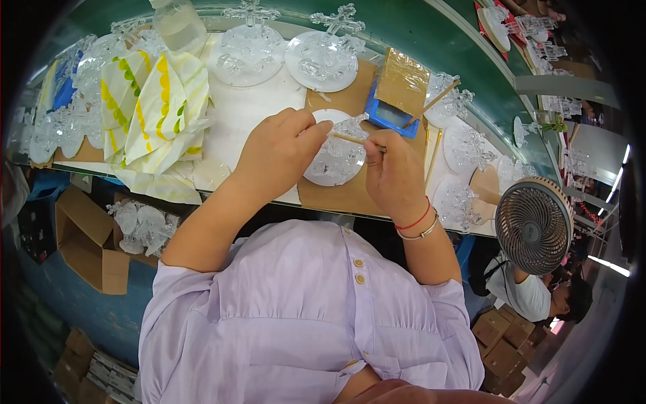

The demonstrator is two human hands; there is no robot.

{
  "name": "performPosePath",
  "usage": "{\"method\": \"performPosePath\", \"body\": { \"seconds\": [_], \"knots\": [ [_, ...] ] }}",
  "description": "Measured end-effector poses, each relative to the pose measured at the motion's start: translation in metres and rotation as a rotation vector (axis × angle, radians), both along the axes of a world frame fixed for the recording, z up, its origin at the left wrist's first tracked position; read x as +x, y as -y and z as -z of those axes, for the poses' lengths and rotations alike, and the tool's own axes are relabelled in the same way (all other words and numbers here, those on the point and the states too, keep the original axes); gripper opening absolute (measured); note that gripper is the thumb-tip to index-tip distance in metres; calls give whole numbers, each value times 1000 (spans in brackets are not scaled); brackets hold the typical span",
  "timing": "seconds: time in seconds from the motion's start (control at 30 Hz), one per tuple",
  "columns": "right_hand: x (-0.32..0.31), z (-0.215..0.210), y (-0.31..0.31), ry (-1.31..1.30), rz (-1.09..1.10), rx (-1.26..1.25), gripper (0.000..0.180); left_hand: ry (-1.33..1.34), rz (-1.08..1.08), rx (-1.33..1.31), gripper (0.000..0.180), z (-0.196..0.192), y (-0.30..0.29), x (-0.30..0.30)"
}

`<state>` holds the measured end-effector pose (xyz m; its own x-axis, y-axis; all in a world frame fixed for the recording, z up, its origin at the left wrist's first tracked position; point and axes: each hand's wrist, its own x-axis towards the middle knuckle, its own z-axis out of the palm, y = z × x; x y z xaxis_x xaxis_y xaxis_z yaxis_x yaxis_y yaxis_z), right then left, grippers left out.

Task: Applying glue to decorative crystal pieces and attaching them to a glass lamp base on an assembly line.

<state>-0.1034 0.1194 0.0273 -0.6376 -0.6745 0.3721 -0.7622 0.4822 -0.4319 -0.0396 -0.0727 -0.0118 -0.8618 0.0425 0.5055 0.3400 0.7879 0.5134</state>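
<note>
Over the near edge of the work table, my right hand (390, 172) pinches a thin wooden stick (351, 139), which points left toward my other hand. My left hand (286, 145) is closed, thumb against forefinger, close to the stick's tip; whatever sits between those fingers is hidden. Beneath and between both hands lies a round white disc (328, 176) with clear plastic ornaments on it, partly covered by my fingers. Just beyond my right hand stands a blue tray (392, 121) with a tape-covered cardboard piece (402, 81) over it and another stick (434, 102) leaning across.
Two discs with clear crosses, the left disc (232, 73) and right disc (309, 75), stand at the back. A yellow-and-green patterned cloth (155, 101) and a clear bottle (179, 27) are at left. A fan (533, 225) stands right. An open carton (87, 236) is below left.
</note>
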Motion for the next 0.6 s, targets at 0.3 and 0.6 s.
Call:
{"method": "performPosePath", "body": {
  "seconds": [0.3, 0.6],
  "knots": [
    [2, 19, -22, 26, 5, -92, 11, -65, 1, -25, 28, 3, -3, -3],
    [17, 17, -49, 40, 27, -93, 8, -53, -19, -66, 24, 1, -5, -4]
  ]
}}
